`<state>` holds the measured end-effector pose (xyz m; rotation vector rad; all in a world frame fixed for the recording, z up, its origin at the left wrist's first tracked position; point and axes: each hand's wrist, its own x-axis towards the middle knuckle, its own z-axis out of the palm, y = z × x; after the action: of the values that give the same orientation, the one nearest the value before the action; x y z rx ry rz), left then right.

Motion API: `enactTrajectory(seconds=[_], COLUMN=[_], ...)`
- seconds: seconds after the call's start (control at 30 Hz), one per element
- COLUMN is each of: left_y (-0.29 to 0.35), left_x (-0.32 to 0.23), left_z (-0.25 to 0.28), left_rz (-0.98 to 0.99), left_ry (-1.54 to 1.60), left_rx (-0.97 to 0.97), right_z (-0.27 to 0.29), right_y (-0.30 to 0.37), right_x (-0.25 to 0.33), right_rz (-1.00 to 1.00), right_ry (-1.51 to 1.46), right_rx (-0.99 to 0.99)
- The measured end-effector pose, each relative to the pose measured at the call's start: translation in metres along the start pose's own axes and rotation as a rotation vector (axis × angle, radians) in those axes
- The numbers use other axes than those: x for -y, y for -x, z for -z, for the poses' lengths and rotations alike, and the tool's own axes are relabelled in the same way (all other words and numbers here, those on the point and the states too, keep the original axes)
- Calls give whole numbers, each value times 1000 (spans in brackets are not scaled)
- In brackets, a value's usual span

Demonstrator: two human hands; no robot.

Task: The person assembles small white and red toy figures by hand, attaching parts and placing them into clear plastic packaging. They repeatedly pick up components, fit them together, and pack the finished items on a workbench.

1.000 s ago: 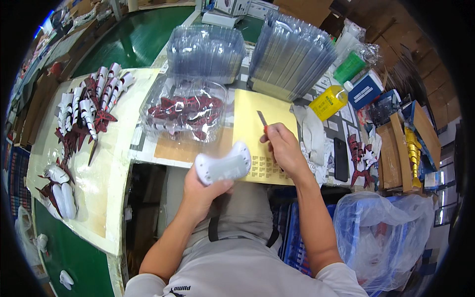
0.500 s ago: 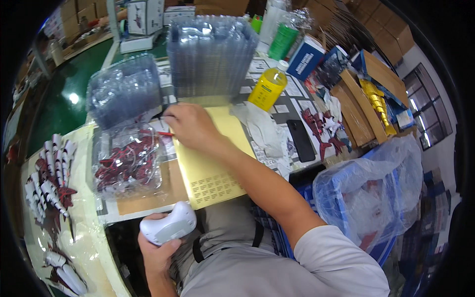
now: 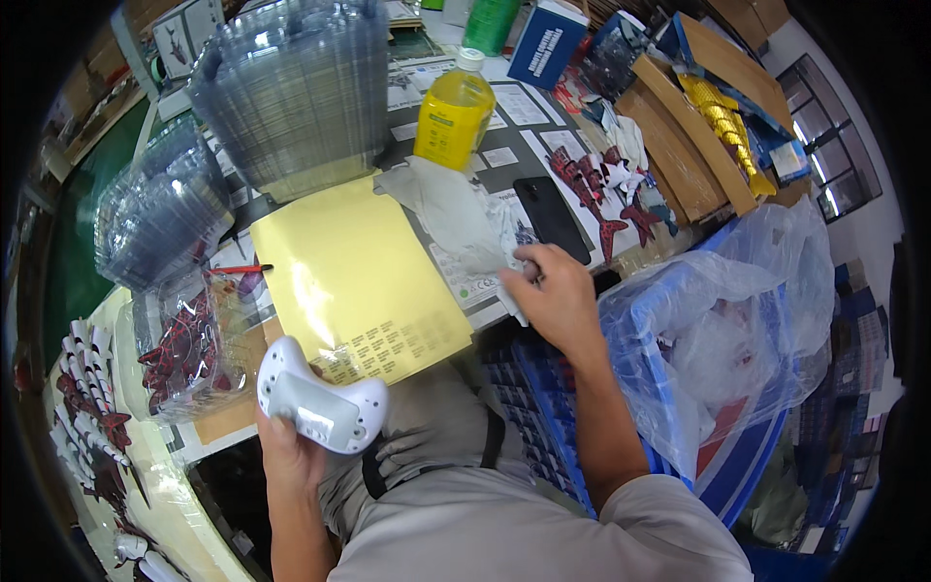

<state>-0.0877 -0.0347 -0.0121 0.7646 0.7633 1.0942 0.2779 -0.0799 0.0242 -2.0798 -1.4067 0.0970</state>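
Your right hand [image 3: 558, 306] has moved from red tool [image 3: 240, 269], nine o'clock, to three o'clock, fingers curled near white cloth [image 3: 456, 218]; whether grasping, cannot tell. Left hand [image 3: 291, 454] grips white controller [image 3: 318, 412], eight o'clock, underside up, thumb across likely for steadiness.

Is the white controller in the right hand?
No: the left hand holds the white controller, while the right hand is apart from it, near the black phone.
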Motion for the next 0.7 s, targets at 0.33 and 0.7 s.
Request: enactTrajectory(seconds=[0.33, 0.7], left_y=[-64, -26], left_x=[-6, -24], left_z=[-70, -102], left_rz=[50, 39], left_ry=[149, 173], left_rx=[124, 35], right_z=[19, -31], right_y=[-36, -7], right_x=[65, 157], right_rz=[439, 422], right_ry=[-545, -659], right_rx=[-183, 135])
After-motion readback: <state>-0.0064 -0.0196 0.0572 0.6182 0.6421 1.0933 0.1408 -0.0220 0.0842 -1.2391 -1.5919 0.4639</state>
